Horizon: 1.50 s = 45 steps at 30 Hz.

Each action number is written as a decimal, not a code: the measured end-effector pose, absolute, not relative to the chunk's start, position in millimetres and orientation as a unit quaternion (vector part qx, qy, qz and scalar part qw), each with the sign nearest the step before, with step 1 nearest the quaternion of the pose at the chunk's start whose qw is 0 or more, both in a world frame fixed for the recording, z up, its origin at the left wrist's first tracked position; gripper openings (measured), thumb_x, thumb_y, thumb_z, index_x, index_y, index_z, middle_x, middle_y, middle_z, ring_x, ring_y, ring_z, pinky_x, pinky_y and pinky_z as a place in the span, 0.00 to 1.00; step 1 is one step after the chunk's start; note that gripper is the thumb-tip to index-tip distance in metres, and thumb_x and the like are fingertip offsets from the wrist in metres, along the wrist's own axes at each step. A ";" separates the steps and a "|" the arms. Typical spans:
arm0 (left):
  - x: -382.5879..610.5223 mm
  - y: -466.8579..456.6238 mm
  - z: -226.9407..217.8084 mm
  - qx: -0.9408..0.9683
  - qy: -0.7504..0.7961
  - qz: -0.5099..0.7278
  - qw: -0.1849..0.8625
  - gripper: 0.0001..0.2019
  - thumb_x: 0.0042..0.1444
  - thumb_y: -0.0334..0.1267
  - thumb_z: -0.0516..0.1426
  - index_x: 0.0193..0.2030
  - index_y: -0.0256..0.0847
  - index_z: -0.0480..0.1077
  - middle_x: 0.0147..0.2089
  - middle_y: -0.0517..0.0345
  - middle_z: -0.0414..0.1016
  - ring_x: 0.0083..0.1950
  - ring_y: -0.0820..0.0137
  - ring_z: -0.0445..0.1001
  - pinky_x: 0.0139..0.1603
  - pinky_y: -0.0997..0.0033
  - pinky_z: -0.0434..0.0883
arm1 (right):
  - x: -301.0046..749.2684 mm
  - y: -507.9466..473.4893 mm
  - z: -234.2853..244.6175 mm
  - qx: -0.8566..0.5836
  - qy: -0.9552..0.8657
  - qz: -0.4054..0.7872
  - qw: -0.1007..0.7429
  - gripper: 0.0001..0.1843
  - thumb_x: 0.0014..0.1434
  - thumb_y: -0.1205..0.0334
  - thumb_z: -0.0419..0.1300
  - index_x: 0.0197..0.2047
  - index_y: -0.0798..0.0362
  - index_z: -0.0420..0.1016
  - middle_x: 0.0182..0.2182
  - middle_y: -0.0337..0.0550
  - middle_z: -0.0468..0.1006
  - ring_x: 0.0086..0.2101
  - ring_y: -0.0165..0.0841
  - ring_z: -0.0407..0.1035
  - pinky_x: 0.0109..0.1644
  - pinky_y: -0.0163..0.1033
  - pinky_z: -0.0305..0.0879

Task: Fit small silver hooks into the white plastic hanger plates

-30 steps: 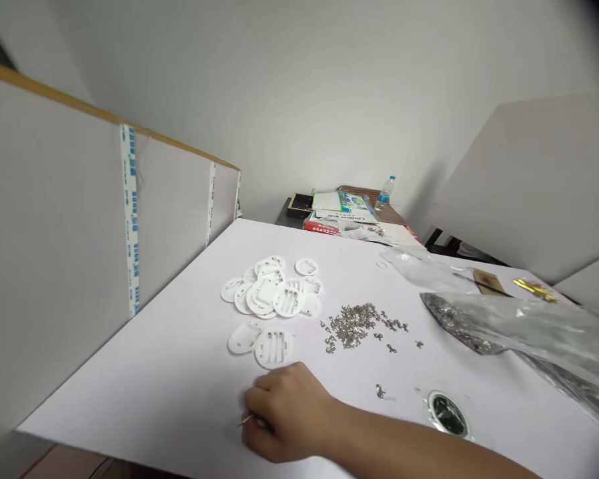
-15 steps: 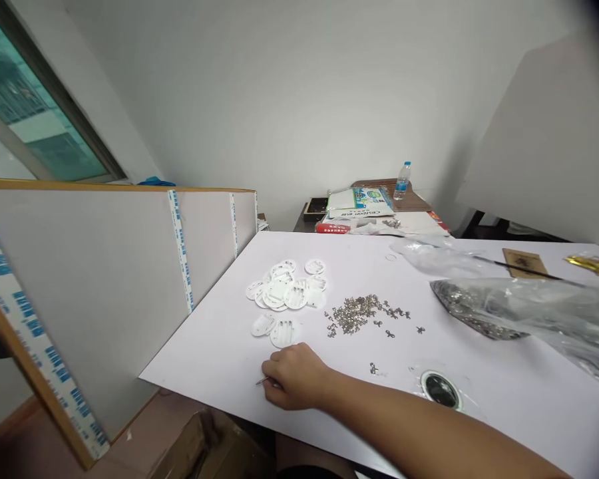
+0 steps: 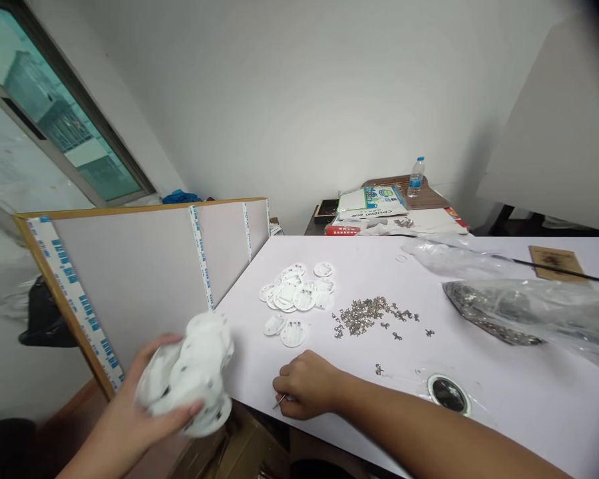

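A bunch of white round badge backs [image 3: 199, 372] is gripped in my left hand [image 3: 134, 412], off the table's left edge and blurred by motion. My right hand [image 3: 304, 386] rests closed near the front edge of the table, around a thin metal tool [image 3: 279, 401] whose tip shows below the fingers. Just beyond it lie two loose badge backs [image 3: 293, 334], with a larger pile of badge backs [image 3: 287, 293] farther back. To the right of these spreads a heap of small metal clips [image 3: 362, 315].
The white table [image 3: 339, 259] carries a clear plastic bag of metal parts [image 3: 494, 309], a dark round piece [image 3: 448, 394] on clear film and a brown card [image 3: 558, 263]. A framed panel [image 3: 144, 266] stands along the left. A water bottle [image 3: 416, 177] stands at the back.
My left hand has come into view from the lower left with a bunch of badge backs. My right hand stays at the same place on the table. The view has shifted slightly left.
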State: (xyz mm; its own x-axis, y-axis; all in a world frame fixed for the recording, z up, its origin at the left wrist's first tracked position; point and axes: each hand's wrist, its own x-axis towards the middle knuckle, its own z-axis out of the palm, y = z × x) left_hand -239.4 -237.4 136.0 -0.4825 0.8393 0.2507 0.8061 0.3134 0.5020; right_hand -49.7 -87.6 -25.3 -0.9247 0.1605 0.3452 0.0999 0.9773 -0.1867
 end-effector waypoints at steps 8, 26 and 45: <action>-220.6 -80.7 137.7 0.546 0.622 0.449 0.339 0.43 0.39 0.43 0.69 0.61 0.52 0.53 0.51 0.54 0.69 0.44 0.62 0.75 0.39 0.65 0.75 | -51.5 -86.1 -28.1 -0.066 -0.979 0.073 0.179 0.11 0.56 0.53 0.55 0.35 0.50 0.72 0.27 0.37 0.78 0.25 0.32 0.70 0.25 0.36 0.52; -200.2 11.0 74.0 0.620 0.744 0.152 0.198 0.38 0.47 0.55 0.61 0.65 0.56 0.55 0.52 0.50 0.68 0.47 0.57 0.70 0.43 0.61 0.68 | -55.4 -79.4 -29.1 -0.137 -0.955 0.090 0.248 0.09 0.54 0.56 0.55 0.30 0.51 0.71 0.24 0.37 0.77 0.21 0.31 0.67 0.21 0.37 0.39; -189.2 -37.6 57.9 0.686 0.692 0.219 0.050 0.22 0.62 0.53 0.50 0.62 0.55 0.62 0.62 0.52 0.56 0.64 0.55 0.55 0.62 0.49 0.59 | -40.6 -88.5 12.9 -0.139 -0.970 0.111 0.167 0.12 0.59 0.53 0.55 0.33 0.52 0.74 0.26 0.41 0.79 0.23 0.34 0.69 0.23 0.35 0.50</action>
